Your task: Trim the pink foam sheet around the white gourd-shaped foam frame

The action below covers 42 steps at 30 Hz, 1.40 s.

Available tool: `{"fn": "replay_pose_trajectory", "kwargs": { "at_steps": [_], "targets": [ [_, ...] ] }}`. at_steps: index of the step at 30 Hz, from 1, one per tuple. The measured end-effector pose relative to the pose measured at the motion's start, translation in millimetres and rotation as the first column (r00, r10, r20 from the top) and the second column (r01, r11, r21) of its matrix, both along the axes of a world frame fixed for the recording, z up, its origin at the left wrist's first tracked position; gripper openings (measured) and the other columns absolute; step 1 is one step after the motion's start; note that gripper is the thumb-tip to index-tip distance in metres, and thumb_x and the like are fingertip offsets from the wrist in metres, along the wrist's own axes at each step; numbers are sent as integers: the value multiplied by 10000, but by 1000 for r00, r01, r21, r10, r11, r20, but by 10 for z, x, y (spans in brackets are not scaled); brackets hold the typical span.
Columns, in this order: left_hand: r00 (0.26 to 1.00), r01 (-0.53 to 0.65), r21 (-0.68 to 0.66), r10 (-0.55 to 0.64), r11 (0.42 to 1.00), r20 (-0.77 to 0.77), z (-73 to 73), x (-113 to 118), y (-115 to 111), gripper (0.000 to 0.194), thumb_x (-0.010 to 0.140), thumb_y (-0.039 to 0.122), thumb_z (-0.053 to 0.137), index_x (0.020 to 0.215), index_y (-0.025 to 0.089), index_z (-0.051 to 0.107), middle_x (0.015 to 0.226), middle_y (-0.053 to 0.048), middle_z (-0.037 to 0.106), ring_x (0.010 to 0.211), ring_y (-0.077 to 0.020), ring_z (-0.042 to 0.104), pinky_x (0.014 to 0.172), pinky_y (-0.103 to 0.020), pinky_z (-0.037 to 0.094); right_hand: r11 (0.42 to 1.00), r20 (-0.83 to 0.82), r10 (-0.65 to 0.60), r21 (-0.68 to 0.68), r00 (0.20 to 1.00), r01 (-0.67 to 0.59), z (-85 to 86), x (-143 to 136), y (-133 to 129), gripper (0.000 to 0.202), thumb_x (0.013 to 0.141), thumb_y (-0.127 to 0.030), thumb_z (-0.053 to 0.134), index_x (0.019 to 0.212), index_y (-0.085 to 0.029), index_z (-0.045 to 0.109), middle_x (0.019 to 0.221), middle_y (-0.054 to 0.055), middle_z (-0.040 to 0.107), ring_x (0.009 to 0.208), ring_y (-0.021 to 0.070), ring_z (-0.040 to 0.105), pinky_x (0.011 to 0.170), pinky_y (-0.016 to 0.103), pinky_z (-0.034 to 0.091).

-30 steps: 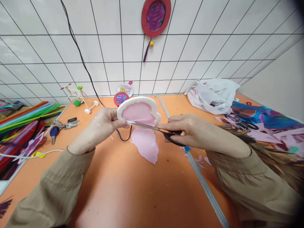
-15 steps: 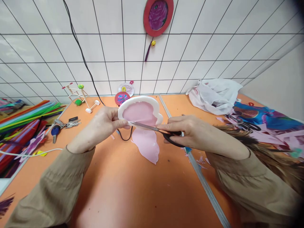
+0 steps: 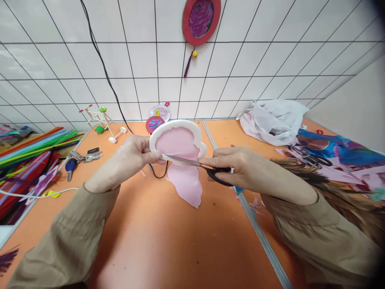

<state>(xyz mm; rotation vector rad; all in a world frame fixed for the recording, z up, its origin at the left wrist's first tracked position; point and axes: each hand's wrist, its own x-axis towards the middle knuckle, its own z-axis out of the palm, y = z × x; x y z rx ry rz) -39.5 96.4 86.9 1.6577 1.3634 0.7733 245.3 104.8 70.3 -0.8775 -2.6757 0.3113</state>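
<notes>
Piece pinched left, scissors right, blades at lower rim

Your left hand (image 3: 126,162) pinches the piece (image 3: 176,142) (white rim, pink middle) at its lower left edge, thumb in front; probably an edge grip so the face stays uncovered. Piece is held up off the table (image 3: 150,241), face toward you, likely for a clear look at the rim. Your right hand (image 3: 240,166) grasps the scissors (image 3: 192,161) by the black handles, blades pointing left along the lower rim, tips near your left thumb. Can't tell if anything's between the blades. Pink sheet (image 3: 186,186) below, top end hidden behind the piece. Scraps (image 3: 255,204) right, bag (image 3: 273,122) back right, keys (image 3: 90,156) left, presumably there to be out of your hands' way.
</notes>
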Motion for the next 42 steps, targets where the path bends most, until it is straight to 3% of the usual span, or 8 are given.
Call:
{"fn": "replay_pose_trajectory", "kwargs": {
  "at_steps": [6,12,17,22,31,42],
  "targets": [
    [999,7,-12,-6,1000,37,2,11,2,124,742,309,738,781,193,758,784,-55,793,779,-233,740,594,-281,541,1000,11,-3,19,1000,3,-6,14,-2,366,892,-156,476,1130,-260,734,742,15,608,632,141,541,595,256,352],
    [998,-36,-15,37,999,57,14,3,8,128,725,322,756,754,197,758,772,-54,796,809,-252,751,586,-285,553,999,-17,-8,-40,1000,7,38,-11,-44,283,855,-118,509,981,-232,735,726,4,619,618,130,532,606,261,361],
    [992,-69,-24,71,997,104,5,5,2,115,708,329,763,733,218,748,779,-50,796,832,-272,760,589,-304,586,996,0,-55,-75,998,55,87,-1,-92,323,836,-127,548,1073,-264,719,753,0,644,637,143,557,612,270,374],
    [990,-81,-15,82,997,117,1,20,-12,103,716,312,751,731,210,745,785,-53,793,853,-279,764,572,-295,583,995,2,-81,-64,997,81,85,-3,-93,201,837,-160,571,942,-245,721,728,8,633,613,148,548,601,276,369],
    [991,-69,18,66,997,116,6,78,-19,61,746,269,732,740,208,738,742,-26,772,781,-236,746,676,-318,595,990,-6,-120,-73,993,120,104,-62,-88,195,812,-148,529,839,-215,711,678,11,604,564,132,498,561,271,320],
    [992,-46,49,39,998,123,6,78,-23,44,784,198,700,770,193,742,729,-4,766,718,-174,719,649,-251,558,991,-23,-108,-82,994,105,69,-46,-76,255,819,-148,516,926,-220,737,702,10,621,584,127,509,586,262,338]
  ]
}}
